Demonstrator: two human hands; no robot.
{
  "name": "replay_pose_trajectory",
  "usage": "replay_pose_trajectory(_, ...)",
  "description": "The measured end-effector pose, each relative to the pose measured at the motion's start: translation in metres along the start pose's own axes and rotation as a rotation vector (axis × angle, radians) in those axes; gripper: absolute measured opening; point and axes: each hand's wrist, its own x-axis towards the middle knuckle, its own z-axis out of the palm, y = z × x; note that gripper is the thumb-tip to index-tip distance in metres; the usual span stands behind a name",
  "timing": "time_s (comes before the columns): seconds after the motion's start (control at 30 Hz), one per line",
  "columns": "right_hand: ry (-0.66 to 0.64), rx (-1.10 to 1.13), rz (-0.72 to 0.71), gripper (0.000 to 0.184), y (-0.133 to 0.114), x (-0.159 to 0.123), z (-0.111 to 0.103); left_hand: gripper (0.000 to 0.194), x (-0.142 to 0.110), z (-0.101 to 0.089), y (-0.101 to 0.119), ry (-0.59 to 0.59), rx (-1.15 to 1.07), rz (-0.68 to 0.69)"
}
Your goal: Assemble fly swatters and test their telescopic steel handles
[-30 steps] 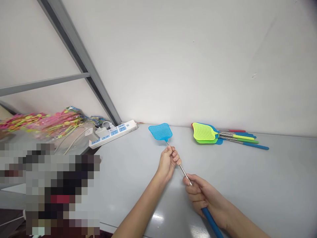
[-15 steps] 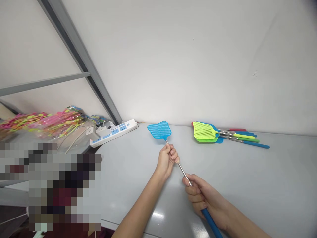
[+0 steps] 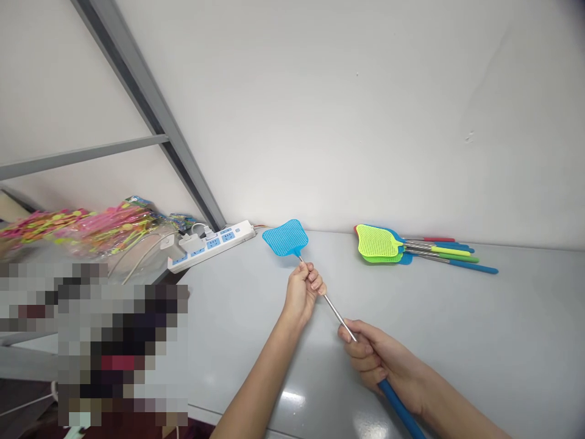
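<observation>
I hold a blue fly swatter (image 3: 285,239) with a telescopic metal rod over a grey table (image 3: 457,329). My left hand (image 3: 302,289) is closed around the rod just below the mesh head. My right hand (image 3: 372,360) is closed around the blue handle where the rod enters it. The bare rod runs between the two hands. The mesh head points away from me toward the wall.
A stack of fly swatters (image 3: 384,245), green on top, lies at the back of the table by the wall. A white power strip (image 3: 210,244) with plugs sits at the back left. Bagged pink and yellow items (image 3: 77,222) lie left, beside a grey metal frame (image 3: 150,116).
My left hand and the swatter head have moved up and to the left, away from my right hand. More bare rod shows between the hands now.
</observation>
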Motion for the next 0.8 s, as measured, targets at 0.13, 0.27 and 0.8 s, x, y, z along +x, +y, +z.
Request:
replay_pose_trajectory(0.13,-0.002,-0.023,-0.007,0.018,0.0,0.0,-0.001,0.02,0.0,0.0,0.003,0.013,0.006,0.014)
replay_pose_trajectory(0.27,0.021,-0.029,-0.012,0.019,0.001,-0.001,-0.002,0.019,0.0,0.0,0.001,0.008,0.014,0.025)
replay_pose_trajectory(0.8,0.133,-0.323,-0.241,0.03,-0.019,-0.017,-0.009,0.023,-0.001,0.001,-0.005,-0.018,-0.05,0.102)
